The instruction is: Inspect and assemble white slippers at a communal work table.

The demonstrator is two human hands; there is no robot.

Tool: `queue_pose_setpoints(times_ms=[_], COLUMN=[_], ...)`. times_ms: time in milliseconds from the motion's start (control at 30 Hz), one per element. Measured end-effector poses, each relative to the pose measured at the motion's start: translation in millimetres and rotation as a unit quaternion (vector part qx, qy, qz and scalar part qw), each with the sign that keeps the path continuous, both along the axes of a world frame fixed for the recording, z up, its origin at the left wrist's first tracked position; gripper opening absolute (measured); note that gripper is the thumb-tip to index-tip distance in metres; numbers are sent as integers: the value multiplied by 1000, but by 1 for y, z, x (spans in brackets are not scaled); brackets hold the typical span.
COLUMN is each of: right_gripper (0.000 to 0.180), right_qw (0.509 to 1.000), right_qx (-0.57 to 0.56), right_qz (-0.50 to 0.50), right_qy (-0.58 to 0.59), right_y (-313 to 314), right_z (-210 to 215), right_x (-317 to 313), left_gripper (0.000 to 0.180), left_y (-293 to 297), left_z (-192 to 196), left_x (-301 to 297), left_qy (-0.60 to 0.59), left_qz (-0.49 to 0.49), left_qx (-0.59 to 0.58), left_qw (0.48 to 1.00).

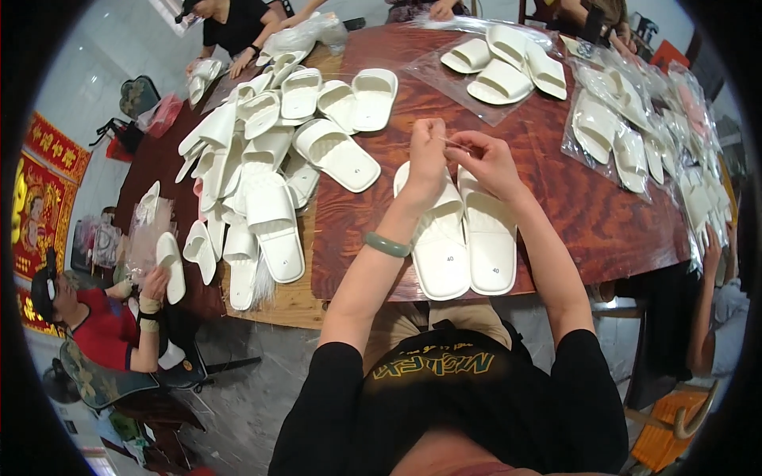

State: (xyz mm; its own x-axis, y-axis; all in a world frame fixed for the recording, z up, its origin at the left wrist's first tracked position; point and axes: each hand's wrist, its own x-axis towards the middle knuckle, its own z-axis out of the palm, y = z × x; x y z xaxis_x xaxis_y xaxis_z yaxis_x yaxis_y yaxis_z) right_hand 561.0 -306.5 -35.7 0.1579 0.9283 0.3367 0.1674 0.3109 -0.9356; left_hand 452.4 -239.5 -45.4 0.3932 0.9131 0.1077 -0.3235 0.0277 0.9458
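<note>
Directly below both hands' grip (456, 151), slipper pair (464, 242)

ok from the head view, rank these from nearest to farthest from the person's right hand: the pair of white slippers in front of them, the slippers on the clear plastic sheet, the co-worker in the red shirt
1. Pair of white slippers: directly beneath the right hand, at the near table edge.
2. Slippers on the clear plastic sheet: beyond the hand, far side of the table.
3. Co-worker in the red shirt: far off to the left, seated by the table's left end.

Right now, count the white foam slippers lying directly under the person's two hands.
2: a pair side by side at the round wooden table's near edge, left slipper, right slipper. Both hands, left hand and right hand, hover above their toes.
</note>
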Motion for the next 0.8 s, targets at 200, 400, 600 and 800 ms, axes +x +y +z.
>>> queue_pose_setpoints(times_ms=[200, 400, 600, 800], right_gripper=[15, 13, 14, 14], right_qw=[997, 995, 992, 992], right_qx=[24, -3, -62, -45], right_qz=[-24, -71, -25, -66], right_qy=[75, 66, 105, 100], right_y=[-3, 8, 8, 7], right_z=[1, -10, 2, -2], right_x=[-4, 18, 8, 7], left_gripper=[22, 15, 15, 15], left_y=[-5, -9, -5, -12], left_z=[3, 1, -4, -2], left_x=[-4, -18, -35, -37], left_qy=[-10, 150, 144, 115], left_qz=[-21, -55, -78, -25], left_qx=[-38, 141, 141, 64], left_qw=[999, 977, 976, 991])
